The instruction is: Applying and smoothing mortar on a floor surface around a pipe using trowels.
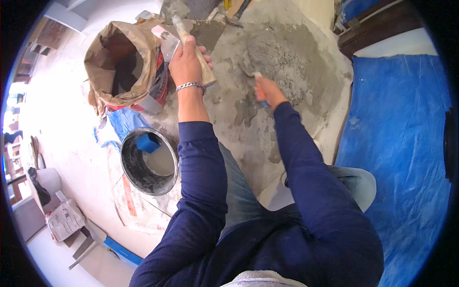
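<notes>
My left hand (187, 64) is closed round a flat trowel (167, 43) with a pale wooden handle, raised beside the open paper sack. My right hand (268, 92) grips a small trowel (249, 73), of which the bent metal neck shows. Its blade is hard to tell from the wet grey mortar (282, 62) that it meets. The mortar lies in a rough heap and smears over the grey-stained work surface in front of me.
The brown paper sack (93, 67) stands at the left. Nearer me is a black bucket (131, 179) with cloudy water and a blue sponge (147, 142). A hammer (234, 22) lies at the far edge. Blue sheeting (392, 124) covers the right side.
</notes>
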Action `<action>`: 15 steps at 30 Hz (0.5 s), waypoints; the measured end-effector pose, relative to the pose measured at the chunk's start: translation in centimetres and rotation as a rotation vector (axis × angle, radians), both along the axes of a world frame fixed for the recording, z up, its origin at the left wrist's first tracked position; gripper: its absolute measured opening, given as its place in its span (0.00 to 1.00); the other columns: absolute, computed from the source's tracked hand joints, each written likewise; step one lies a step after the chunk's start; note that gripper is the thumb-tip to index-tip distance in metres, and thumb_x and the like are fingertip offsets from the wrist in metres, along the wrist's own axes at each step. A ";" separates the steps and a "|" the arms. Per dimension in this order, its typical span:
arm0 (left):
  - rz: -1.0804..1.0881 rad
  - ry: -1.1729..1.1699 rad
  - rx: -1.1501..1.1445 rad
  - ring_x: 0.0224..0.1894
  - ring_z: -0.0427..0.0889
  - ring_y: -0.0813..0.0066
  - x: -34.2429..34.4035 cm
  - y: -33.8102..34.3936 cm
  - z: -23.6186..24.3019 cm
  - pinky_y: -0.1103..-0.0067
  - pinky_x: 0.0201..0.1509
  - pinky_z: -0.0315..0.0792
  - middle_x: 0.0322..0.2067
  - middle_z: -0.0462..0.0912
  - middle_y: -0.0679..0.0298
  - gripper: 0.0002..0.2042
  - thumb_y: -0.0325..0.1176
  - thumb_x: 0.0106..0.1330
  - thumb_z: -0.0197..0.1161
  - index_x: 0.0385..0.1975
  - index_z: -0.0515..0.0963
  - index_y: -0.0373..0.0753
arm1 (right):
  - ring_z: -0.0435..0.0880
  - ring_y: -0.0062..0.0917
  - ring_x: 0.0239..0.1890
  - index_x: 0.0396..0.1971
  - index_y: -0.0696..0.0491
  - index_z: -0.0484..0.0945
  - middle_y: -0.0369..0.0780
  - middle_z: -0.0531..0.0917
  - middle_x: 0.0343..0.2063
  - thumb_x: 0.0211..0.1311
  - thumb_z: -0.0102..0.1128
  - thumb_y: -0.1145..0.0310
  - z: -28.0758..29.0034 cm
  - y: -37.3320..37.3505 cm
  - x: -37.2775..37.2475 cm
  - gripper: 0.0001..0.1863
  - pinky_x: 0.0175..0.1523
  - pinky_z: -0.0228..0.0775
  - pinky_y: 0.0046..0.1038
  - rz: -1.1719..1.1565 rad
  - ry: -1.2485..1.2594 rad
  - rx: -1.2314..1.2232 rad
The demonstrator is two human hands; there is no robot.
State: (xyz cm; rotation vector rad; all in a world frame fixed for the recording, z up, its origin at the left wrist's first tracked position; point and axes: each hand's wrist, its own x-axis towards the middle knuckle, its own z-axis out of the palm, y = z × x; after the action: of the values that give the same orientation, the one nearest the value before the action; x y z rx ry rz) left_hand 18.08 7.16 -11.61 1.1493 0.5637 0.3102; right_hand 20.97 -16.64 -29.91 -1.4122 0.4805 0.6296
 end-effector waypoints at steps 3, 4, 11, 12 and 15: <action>-0.019 0.023 0.082 0.20 0.77 0.76 -0.5 0.9 0.5 0.79 0.19 0.72 0.28 0.79 0.60 0.18 0.44 0.69 0.60 0.46 0.77 0.33 | 0.70 0.20 0.15 0.30 0.52 0.69 0.36 0.73 0.18 0.70 0.51 0.53 1.2 -3.1 0.2 0.17 0.17 0.63 0.24 -0.055 0.122 0.080; -0.014 0.017 0.080 0.20 0.77 0.76 -0.7 1.4 0.6 0.79 0.19 0.72 0.28 0.79 0.60 0.18 0.44 0.69 0.60 0.46 0.77 0.33 | 0.70 0.19 0.15 0.33 0.51 0.68 0.35 0.73 0.19 0.71 0.51 0.53 1.7 -3.4 -0.3 0.16 0.17 0.63 0.23 -0.159 0.174 0.141; -0.058 0.030 0.072 0.20 0.77 0.76 -0.6 2.4 -0.3 0.79 0.19 0.72 0.27 0.79 0.61 0.17 0.43 0.68 0.60 0.45 0.77 0.34 | 0.69 0.19 0.15 0.38 0.48 0.67 0.35 0.72 0.21 0.70 0.53 0.51 2.9 0.2 -6.4 0.15 0.17 0.63 0.25 -0.362 0.105 0.382; -0.055 0.027 0.065 0.19 0.77 0.76 -0.4 2.2 -0.4 0.79 0.19 0.72 0.27 0.80 0.61 0.17 0.43 0.68 0.60 0.45 0.77 0.34 | 0.71 0.19 0.16 0.36 0.47 0.68 0.34 0.72 0.19 0.69 0.53 0.48 3.2 1.5 -7.9 0.17 0.17 0.65 0.25 -0.276 0.105 0.313; -0.057 0.015 0.044 0.19 0.78 0.76 0.5 0.7 -0.8 0.78 0.19 0.72 0.28 0.80 0.60 0.18 0.44 0.68 0.61 0.45 0.77 0.34 | 0.73 0.19 0.16 0.36 0.47 0.71 0.33 0.71 0.16 0.66 0.56 0.42 2.5 5.2 -12.2 0.21 0.17 0.67 0.26 0.005 0.145 0.200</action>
State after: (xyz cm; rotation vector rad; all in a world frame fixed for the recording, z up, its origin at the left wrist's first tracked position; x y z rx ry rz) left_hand 18.56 7.86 -12.36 1.2084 0.5384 0.2666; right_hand 8.78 -11.43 -27.45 -1.1836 0.5139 0.7669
